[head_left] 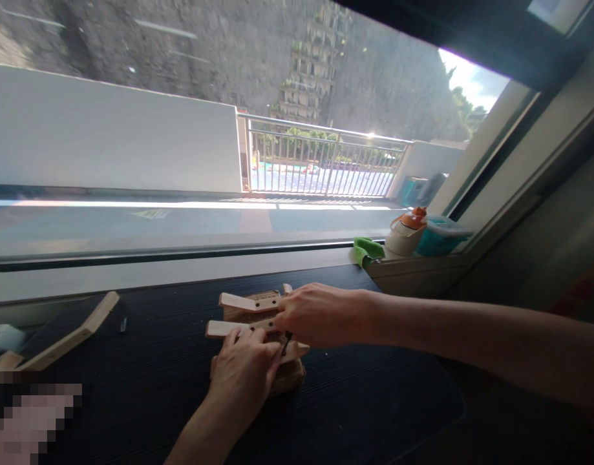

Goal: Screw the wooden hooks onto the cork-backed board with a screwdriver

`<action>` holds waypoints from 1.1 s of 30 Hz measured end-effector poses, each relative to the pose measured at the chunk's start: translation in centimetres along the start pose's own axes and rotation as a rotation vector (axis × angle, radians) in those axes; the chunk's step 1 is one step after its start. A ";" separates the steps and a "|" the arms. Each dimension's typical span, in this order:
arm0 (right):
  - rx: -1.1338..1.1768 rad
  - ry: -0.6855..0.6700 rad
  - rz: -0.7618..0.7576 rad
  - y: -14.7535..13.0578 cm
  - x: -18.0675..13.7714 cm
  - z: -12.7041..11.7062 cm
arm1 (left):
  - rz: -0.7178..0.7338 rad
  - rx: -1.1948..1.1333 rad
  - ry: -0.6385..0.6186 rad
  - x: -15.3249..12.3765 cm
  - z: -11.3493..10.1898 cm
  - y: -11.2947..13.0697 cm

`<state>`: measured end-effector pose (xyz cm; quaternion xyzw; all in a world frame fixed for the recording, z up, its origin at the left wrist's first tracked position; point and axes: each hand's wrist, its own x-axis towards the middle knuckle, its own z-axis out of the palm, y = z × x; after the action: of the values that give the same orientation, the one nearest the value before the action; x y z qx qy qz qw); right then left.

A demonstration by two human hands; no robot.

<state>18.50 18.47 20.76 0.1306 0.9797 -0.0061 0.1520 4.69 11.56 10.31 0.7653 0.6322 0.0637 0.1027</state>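
Pale wood slats (237, 301) lie across a rough block (289, 380) on the black counter (146, 394). My left grip (247, 363) covers the middle slat, clasp unclear; my right grip (304, 315) clenches a dark tool (286, 342), mostly hidden.

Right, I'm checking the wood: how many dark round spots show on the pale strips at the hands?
4 visible: two spots on the farther strip, beside the right hand; two on the nearer strip, by the left hand. Others may be hidden.

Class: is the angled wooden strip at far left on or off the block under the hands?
Off: the strip lies apart from the block, with dark tabletop between.
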 end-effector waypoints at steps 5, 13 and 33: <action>-0.021 0.060 -0.010 0.0 -0.3 -0.2 | 0.016 0.018 -0.006 -0.1 -0.5 0.2; -0.030 0.113 0.110 0.1 -2.2 -1.4 | 0.012 -0.163 0.062 0.1 0.1 0.2; 0.685 0.429 0.507 -0.5 -5.9 15.4 | -0.043 -0.163 -0.032 1.1 -0.6 1.3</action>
<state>28.32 15.73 7.84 0.4063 0.8679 -0.2644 -0.1088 5.99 12.45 11.19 0.7418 0.6393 0.1003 0.1760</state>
